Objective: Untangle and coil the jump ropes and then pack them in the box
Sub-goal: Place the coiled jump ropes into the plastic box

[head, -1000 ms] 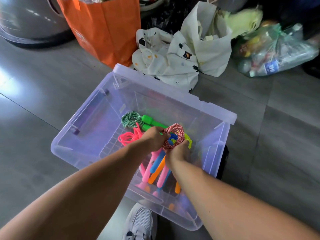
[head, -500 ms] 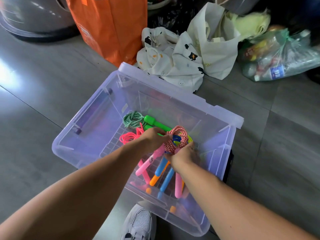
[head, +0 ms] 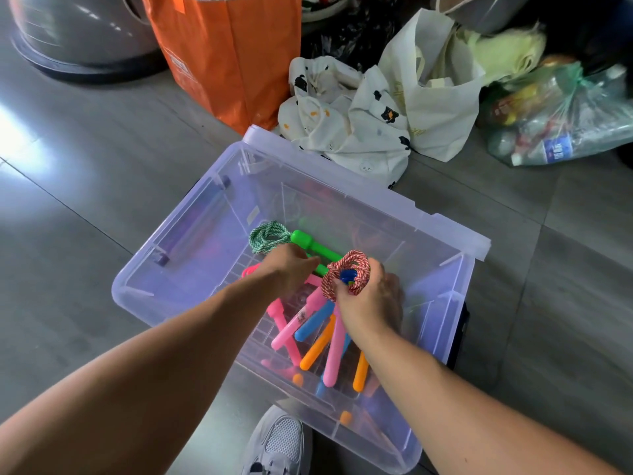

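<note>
As the left hand (head: 291,269) has drawn off to 9 o'clock of the red-and-white coil (head: 358,258), we find only the right hand (head: 370,299) pinching it inside the box (head: 359,190); left grip indeterminable; release seems imminent

No legible text. Print is present yet unreadable — white marks on the orange bag (head: 222,56), pale characters on the blue label (head: 557,150) of the plastic bottle (head: 532,156), faint gold print on the cream tote bag (head: 442,108), and a small sticker (head: 253,213) on the clear storage box (head: 191,234).
</note>
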The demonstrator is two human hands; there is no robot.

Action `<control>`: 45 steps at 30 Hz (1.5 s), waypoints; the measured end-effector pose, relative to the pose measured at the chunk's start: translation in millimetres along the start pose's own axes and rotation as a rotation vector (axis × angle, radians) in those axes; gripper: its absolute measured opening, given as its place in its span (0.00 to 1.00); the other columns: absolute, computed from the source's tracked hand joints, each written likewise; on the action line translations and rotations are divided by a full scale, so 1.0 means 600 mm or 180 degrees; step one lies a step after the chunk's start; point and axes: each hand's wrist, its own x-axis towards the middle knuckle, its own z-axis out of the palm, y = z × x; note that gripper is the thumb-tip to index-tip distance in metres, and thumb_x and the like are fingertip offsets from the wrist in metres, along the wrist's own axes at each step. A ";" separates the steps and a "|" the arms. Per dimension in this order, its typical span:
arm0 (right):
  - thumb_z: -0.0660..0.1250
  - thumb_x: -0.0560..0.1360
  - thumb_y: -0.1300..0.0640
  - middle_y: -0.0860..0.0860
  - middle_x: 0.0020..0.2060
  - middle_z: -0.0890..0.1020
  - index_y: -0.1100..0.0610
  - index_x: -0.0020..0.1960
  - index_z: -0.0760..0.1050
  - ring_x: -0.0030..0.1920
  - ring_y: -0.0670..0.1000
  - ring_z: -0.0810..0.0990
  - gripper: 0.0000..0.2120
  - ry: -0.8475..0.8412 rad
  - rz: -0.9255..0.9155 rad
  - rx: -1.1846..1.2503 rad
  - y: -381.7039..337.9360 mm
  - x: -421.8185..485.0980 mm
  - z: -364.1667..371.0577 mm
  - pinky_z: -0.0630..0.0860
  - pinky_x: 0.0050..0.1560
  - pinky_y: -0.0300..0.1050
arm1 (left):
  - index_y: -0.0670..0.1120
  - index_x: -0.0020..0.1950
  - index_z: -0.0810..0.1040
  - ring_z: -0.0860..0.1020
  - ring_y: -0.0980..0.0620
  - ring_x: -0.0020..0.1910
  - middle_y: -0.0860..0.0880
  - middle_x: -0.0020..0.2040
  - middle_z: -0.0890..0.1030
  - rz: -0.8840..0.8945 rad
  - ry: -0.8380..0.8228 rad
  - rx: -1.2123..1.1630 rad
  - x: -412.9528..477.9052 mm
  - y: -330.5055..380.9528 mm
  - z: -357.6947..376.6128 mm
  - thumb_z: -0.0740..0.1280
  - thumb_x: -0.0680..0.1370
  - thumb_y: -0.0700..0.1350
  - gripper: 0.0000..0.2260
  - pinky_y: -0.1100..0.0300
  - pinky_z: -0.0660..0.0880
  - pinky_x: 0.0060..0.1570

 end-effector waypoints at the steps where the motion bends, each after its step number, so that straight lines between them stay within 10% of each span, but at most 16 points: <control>1: 0.73 0.71 0.41 0.52 0.61 0.76 0.44 0.65 0.72 0.63 0.58 0.72 0.25 0.0102 -0.0245 -0.0029 -0.007 0.000 0.000 0.72 0.62 0.53 | 0.44 0.38 0.77 0.83 0.44 0.39 0.42 0.39 0.84 0.0031 0.0197 0.0147 -0.001 -0.003 -0.015 0.67 0.79 0.50 0.13 0.52 0.79 0.43; 10: 0.69 0.76 0.44 0.54 0.58 0.80 0.54 0.62 0.76 0.61 0.58 0.74 0.19 -0.1497 -0.2080 -0.0802 -0.097 0.062 0.056 0.72 0.61 0.51 | 0.42 0.35 0.71 0.74 0.45 0.41 0.43 0.43 0.75 -0.0946 0.0409 0.0828 0.014 -0.053 -0.097 0.67 0.80 0.54 0.20 0.58 0.69 0.40; 14: 0.69 0.75 0.40 0.57 0.60 0.78 0.53 0.67 0.72 0.62 0.61 0.76 0.26 -0.1923 -0.1910 -0.1007 -0.097 0.097 0.083 0.74 0.60 0.53 | 0.40 0.58 0.79 0.73 0.50 0.51 0.47 0.54 0.77 -0.1108 -0.0242 0.0463 0.021 -0.047 -0.082 0.71 0.79 0.45 0.12 0.57 0.67 0.50; 23: 0.68 0.68 0.32 0.52 0.62 0.78 0.51 0.67 0.70 0.65 0.57 0.74 0.34 -0.2138 -0.1405 -0.0491 -0.057 0.089 0.103 0.72 0.65 0.55 | 0.44 0.52 0.79 0.83 0.45 0.52 0.44 0.52 0.84 -0.1384 -0.0303 -0.1539 0.042 -0.086 -0.054 0.74 0.73 0.60 0.21 0.47 0.78 0.57; 31: 0.71 0.73 0.70 0.45 0.51 0.83 0.49 0.55 0.77 0.58 0.45 0.80 0.19 -0.2835 -0.0852 0.0685 -0.054 0.093 0.105 0.75 0.67 0.45 | 0.44 0.59 0.79 0.83 0.47 0.52 0.45 0.54 0.84 -0.1260 -0.0356 -0.1397 0.045 -0.078 -0.046 0.83 0.61 0.60 0.34 0.50 0.79 0.54; 34: 0.73 0.74 0.65 0.47 0.51 0.85 0.56 0.58 0.82 0.52 0.44 0.82 0.14 -0.2907 -0.0981 0.0724 -0.054 0.089 0.093 0.77 0.56 0.36 | 0.43 0.57 0.79 0.83 0.46 0.50 0.44 0.52 0.84 -0.1276 -0.0141 -0.1269 0.053 -0.079 -0.041 0.83 0.65 0.55 0.28 0.50 0.80 0.52; 38: 0.73 0.70 0.43 0.43 0.43 0.87 0.47 0.47 0.85 0.53 0.46 0.84 0.11 -0.2452 -0.1295 0.0052 -0.041 0.084 0.086 0.80 0.55 0.49 | 0.43 0.56 0.76 0.83 0.44 0.50 0.41 0.53 0.83 -0.1144 0.0227 -0.0992 0.055 -0.081 -0.043 0.78 0.73 0.45 0.16 0.49 0.82 0.51; 45: 0.73 0.73 0.40 0.45 0.49 0.85 0.48 0.56 0.82 0.50 0.47 0.82 0.17 -0.2114 -0.1278 -0.0039 -0.051 0.059 0.062 0.78 0.52 0.43 | 0.49 0.59 0.77 0.83 0.40 0.53 0.41 0.53 0.80 -0.0898 0.0138 -0.0397 0.046 -0.079 -0.087 0.74 0.76 0.37 0.15 0.43 0.82 0.53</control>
